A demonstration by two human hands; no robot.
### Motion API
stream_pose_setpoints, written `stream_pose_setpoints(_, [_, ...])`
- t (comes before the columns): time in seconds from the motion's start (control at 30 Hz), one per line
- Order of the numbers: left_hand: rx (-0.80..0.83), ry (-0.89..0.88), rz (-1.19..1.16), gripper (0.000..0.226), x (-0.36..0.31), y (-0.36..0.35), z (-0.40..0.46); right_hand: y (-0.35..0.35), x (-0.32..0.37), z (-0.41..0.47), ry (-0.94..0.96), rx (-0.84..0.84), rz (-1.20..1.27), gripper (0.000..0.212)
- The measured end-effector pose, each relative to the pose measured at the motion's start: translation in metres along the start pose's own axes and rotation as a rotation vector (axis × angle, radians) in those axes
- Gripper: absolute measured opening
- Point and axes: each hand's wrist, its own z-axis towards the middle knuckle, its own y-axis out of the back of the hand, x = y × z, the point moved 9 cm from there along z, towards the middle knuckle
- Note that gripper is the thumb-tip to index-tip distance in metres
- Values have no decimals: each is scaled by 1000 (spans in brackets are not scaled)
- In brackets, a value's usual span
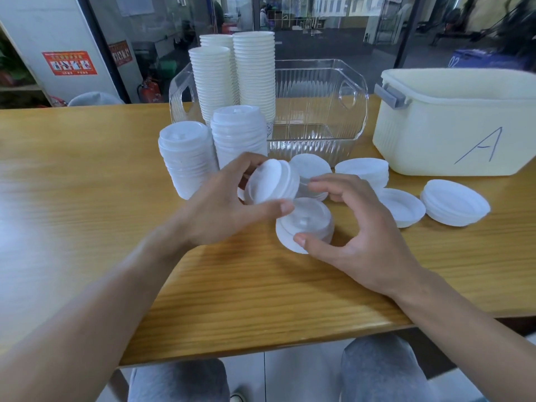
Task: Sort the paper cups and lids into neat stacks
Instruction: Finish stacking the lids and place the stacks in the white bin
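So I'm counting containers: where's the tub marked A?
The tub marked A stands at the table's far right, beside the clear bin, behind loose lids.

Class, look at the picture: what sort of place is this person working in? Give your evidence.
Probably a workshop or warehouse-like workroom, not a home: a glass partition onto a large hall, a fire extinguisher beside a posted red notice, and a wooden table.

Workplace: glass doors (319, 30), fire extinguisher (149, 89), safety poster (69, 63).

Your forearms (95, 309) are bare, no sleeves showing; you wear grey mottled trousers (374, 369) and a white-toed shoe (238, 397).
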Motion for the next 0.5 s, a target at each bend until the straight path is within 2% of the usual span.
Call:
stream_pose_setpoints(0.17, [-88,28,56,73,-18,-17,2,3,13,-2,135,-57,-3,66])
stream_pose_setpoints(0.23, [-67,13,50,69,-26,-23,1,5,7,-2,99,-76,16,58])
stream_pose_setpoints(0.37, [79,-16,-120,65,-27,-31,-2,12,-13,-1,-78,-101,101,49])
stream_pose_setpoints(0.5, [172,18,-165,89,-15,-35,-4,8,-21,0,-142,-51,153,43])
